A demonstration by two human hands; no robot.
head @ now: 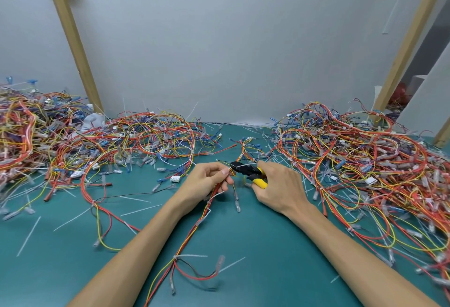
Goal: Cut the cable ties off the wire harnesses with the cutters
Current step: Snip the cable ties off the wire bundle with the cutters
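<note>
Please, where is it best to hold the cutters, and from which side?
Grip the cutters by their yellow handles, coming from the right, as the right hand does. The black jaws point left at the harness that the left hand pinches.

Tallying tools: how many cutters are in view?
1: the cutters in the right hand, at the harness the left hand holds. More may hide under the wire piles.

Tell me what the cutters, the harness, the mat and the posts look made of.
Cutters: dark metal head, it seems, dull black; handles in yellow plastic or rubber grips. Harness: thin wires in shiny red, yellow and orange insulation, likely plastic. Mat: teal, matte, smooth, probably rubber or vinyl. Posts: pale bare wood, by the tan colour and square edges.
</note>
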